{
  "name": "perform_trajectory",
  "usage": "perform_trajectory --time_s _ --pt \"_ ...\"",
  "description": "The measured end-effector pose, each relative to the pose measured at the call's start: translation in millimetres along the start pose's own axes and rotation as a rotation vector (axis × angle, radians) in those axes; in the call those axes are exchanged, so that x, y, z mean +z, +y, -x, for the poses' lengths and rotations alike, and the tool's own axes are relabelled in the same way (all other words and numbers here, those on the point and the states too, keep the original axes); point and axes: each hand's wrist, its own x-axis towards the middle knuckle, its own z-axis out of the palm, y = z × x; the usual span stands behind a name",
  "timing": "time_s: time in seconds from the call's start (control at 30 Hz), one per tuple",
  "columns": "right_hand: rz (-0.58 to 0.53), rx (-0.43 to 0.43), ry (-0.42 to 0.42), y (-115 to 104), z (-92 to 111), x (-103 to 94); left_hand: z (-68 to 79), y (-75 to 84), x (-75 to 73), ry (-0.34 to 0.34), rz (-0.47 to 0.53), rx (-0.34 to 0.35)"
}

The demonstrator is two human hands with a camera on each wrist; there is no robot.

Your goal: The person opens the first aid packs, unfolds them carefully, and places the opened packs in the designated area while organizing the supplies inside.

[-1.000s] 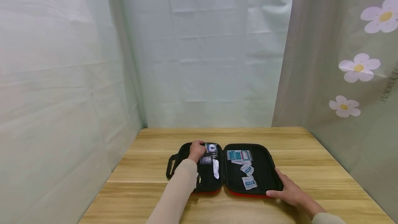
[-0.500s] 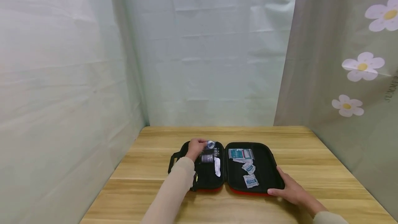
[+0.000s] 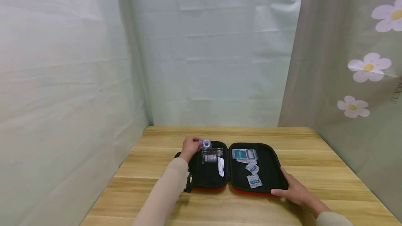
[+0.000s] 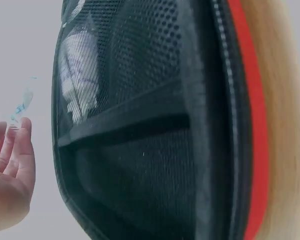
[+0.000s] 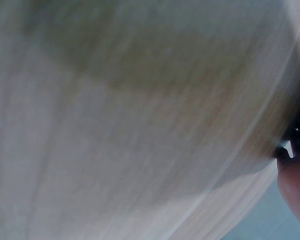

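Note:
A black first-aid case (image 3: 273, 165) with a red outer shell lies unfolded flat on the table. My left hand (image 3: 190, 146) is over the far left corner of its left half, pinching a roll of tape in a clear wrapper (image 3: 206, 144). In the left wrist view, that clear wrapper (image 4: 22, 106) sticks out past the fingertips, beside the mesh pocket (image 4: 140, 40). My right hand (image 3: 295, 189) grips the near right corner of the case, thumb along the front edge and fingers on the side. Only a part of the right hand (image 5: 295, 185) shows in the right wrist view.
In the left half lie thin wrapped sticks (image 3: 213, 152), a clear packet (image 3: 210, 158) and a white strip packet (image 3: 221, 166). Teal-and-white packets (image 3: 244, 154) and small white sachets (image 3: 254, 180) lie in the right half. Curtains hang round the wooden table (image 3: 314, 156).
My left hand has lifted the tape roll and carried it left, uncovering more of the thin sticks. The right hand keeps its grip on the corner of the case.

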Motion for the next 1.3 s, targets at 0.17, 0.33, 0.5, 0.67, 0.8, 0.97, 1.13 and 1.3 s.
perform_trajectory --time_s 0.17,0.33,0.5,0.67,0.8,0.97,1.13,1.3 --pt "-0.011 0.009 -0.003 0 -1 0.5 -0.4 -1.0 -11.4 0.031 0.025 0.01" --pt "-0.021 0.031 -0.016 -1 -3 1.1 2.3 -2.9 -21.1 0.047 0.049 0.01" --pt "-0.012 0.023 -0.016 -2 -2 0.8 7.2 -5.9 -29.1 0.058 0.072 0.005" --pt "0.003 0.01 -0.008 -2 -1 0.8 13.3 -10.0 -36.6 0.063 0.097 -0.005" --pt "-0.005 0.012 -0.007 0 -1 1.6 18.9 -13.8 -43.7 0.07 0.1 -0.016" --pt "-0.008 0.022 -0.019 1 -2 1.5 25.2 -21.4 -54.5 0.069 0.114 -0.004" --pt "-0.006 0.016 -0.018 0 -1 -0.1 31.8 -25.6 -64.2 0.058 0.096 -0.016" --pt "0.003 0.028 -0.018 0 0 -0.6 40.0 -29.1 -70.1 0.052 0.076 -0.052"
